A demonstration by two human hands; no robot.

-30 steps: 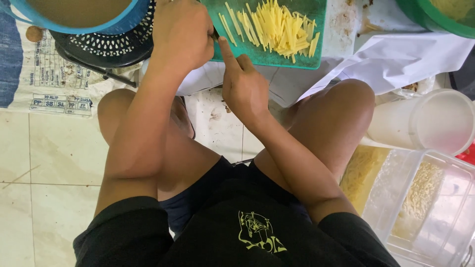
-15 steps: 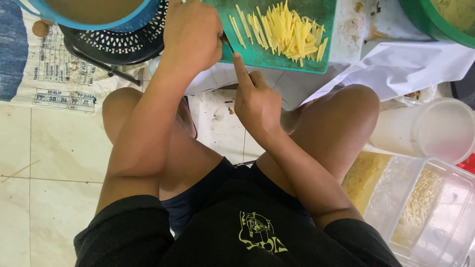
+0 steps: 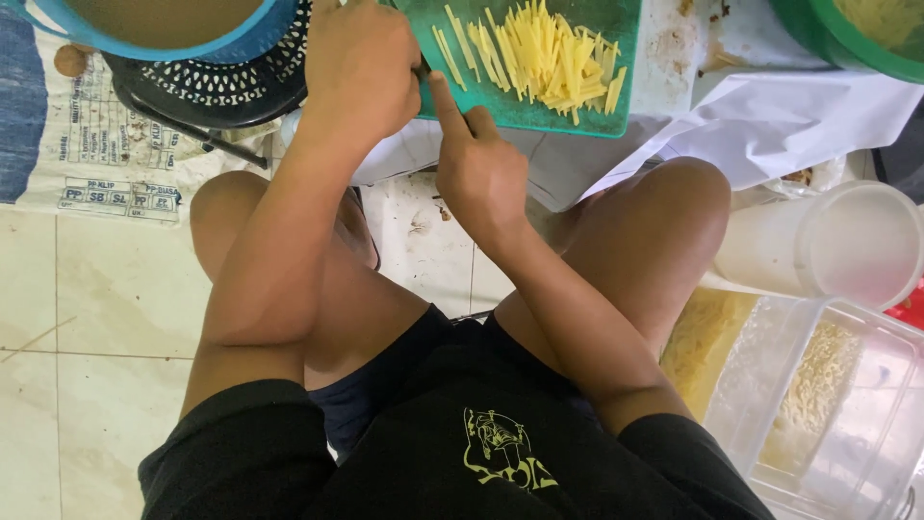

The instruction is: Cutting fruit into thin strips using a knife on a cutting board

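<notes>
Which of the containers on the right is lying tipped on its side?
The round white plastic tub beside the knee, its mouth facing sideways; the clear rectangular box below sits upright.

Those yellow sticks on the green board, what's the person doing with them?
A person sits low over a tiled floor with a green cutting board in front of their knees. A pile of thin yellow strips lies on it. The left hand rests closed at the board's left edge. The right hand grips something, probably a knife, with its forefinger stretched onto the board. The blade is hidden. A clear tub of more shreds sits beside the right leg.
</notes>
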